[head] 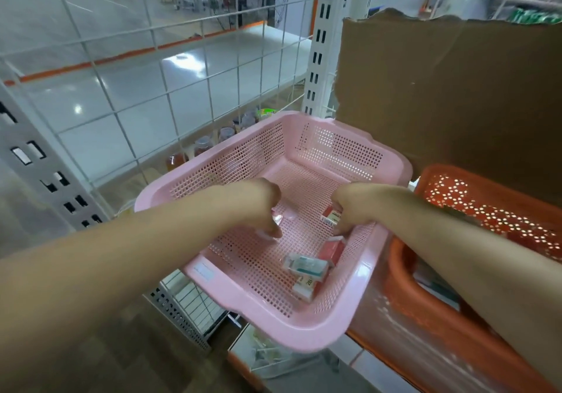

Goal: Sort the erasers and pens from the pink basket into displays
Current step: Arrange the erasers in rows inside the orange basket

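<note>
Right grip (pixel 352 205) reaches down into the pink basket (pixel 289 332), its fingers curled round a small red-and-white packet (pixel 331 217) with a barcode label, held close to the basket's right wall. Left grip (pixel 258 205) is in the basket too, toward the middle, with its fingers bent downward. Something pale and blurred shows at its fingertips, and I cannot tell whether it has hold of anything.

Three more small packets lie loose on the mesh floor in the near right corner. A red packet (pixel 333 251) is tilted beside the wall, a white-and-teal packet (pixel 307 266) lies just in front of it, and a red-and-white box (pixel 304 289) is partly tucked under that one.

The pink basket sits at an angle, touching an orange basket (pixel 401 277) on its right. A torn cardboard sheet (pixel 441 88) stands behind them, and a white wire grid (pixel 121 88) runs along the left, with a few capped bottles (pixel 203 146) visible through it.
</note>
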